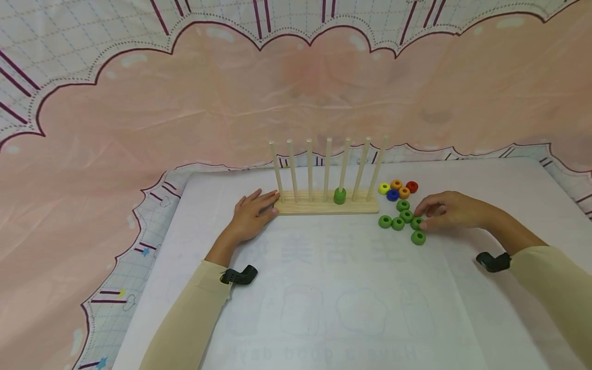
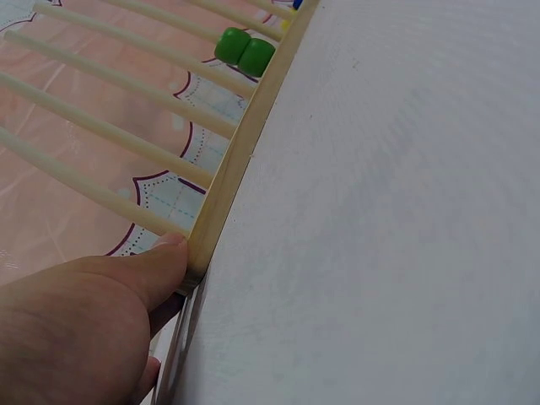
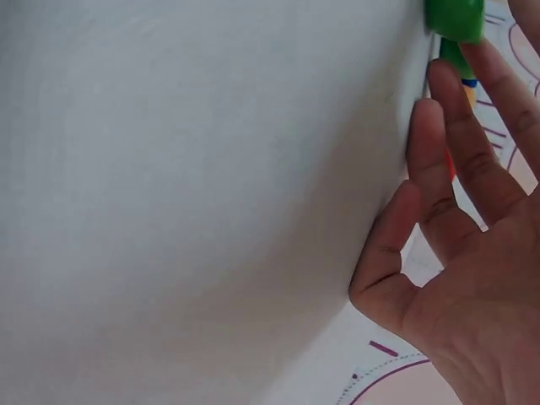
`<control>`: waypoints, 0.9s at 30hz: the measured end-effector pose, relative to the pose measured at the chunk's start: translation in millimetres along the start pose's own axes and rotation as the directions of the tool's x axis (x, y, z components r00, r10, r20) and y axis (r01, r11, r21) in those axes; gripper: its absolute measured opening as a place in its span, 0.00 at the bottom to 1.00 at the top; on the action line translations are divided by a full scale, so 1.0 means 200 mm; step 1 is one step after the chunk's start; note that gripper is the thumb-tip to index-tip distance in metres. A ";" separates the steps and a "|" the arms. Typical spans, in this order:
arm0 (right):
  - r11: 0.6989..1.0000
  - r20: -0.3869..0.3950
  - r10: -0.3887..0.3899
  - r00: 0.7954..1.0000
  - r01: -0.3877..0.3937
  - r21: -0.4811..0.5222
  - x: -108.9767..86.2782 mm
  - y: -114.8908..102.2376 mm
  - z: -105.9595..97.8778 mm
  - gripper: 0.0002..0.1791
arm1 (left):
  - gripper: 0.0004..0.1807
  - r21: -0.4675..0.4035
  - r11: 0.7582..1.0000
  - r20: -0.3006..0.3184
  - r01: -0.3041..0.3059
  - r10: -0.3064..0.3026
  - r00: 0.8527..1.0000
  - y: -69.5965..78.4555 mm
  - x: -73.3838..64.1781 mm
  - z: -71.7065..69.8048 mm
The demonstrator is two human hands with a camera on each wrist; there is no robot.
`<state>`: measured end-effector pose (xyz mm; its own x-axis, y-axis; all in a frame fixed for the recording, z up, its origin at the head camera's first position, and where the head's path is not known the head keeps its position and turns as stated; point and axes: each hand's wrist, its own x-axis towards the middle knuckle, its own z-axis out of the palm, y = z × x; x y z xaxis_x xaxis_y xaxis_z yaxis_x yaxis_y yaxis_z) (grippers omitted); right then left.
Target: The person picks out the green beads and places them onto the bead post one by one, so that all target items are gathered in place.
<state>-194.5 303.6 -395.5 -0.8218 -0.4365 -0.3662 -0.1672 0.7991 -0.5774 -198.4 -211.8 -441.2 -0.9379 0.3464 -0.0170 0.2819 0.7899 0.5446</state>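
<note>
A wooden rack (image 1: 302, 206) with a row of upright pegs stands on the white table, one peg carrying green beads (image 2: 245, 52). My left hand (image 1: 250, 215) rests at the rack's left end, fingers fairly straight, with a thumb (image 2: 164, 263) touching the base's corner in the left wrist view. To the right of the rack, my right hand (image 1: 455, 209) pinches a green bead (image 1: 417, 223) between thumb and index finger, low over the table. In the right wrist view that bead (image 3: 456, 17) is at the top edge, and the other fingers (image 3: 426, 135) spread out below it.
Several loose green beads (image 1: 398, 223) lie beside my right hand. Behind them sit a yellow bead (image 1: 384, 188), a blue bead (image 1: 392, 195), orange beads (image 1: 396, 184) and a red bead (image 1: 412, 187). A patterned pink cloth (image 1: 231, 103) hangs behind the table (image 1: 324, 308).
</note>
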 end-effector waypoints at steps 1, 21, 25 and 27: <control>1.000 0.003 0.004 1.000 -0.004 0.003 0.00 0.00 0.00 0.21 | 0.29 -0.001 1.000 0.002 0.002 -0.002 1.000 0.00 0.00 0.00; 0.999 0.051 -0.009 0.999 0.011 -0.030 0.04 0.02 -0.01 0.21 | 0.29 0.000 1.000 0.001 -0.004 0.004 1.000 0.02 0.00 -0.01; 1.000 0.054 -0.024 0.998 0.025 -0.019 0.04 0.02 -0.01 0.20 | 0.29 0.003 1.000 0.003 -0.006 0.006 1.000 0.02 0.00 -0.01; 1.000 0.056 -0.022 0.998 0.023 -0.016 0.04 0.02 -0.02 0.20 | 0.29 0.004 1.000 0.004 -0.008 0.008 1.000 0.02 0.00 -0.01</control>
<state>-203.3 305.6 -398.8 -0.7858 -0.4768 -0.3939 -0.1948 0.7953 -0.5741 -197.1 -210.3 -437.9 -0.9347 0.3550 -0.0157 0.2906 0.7891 0.5411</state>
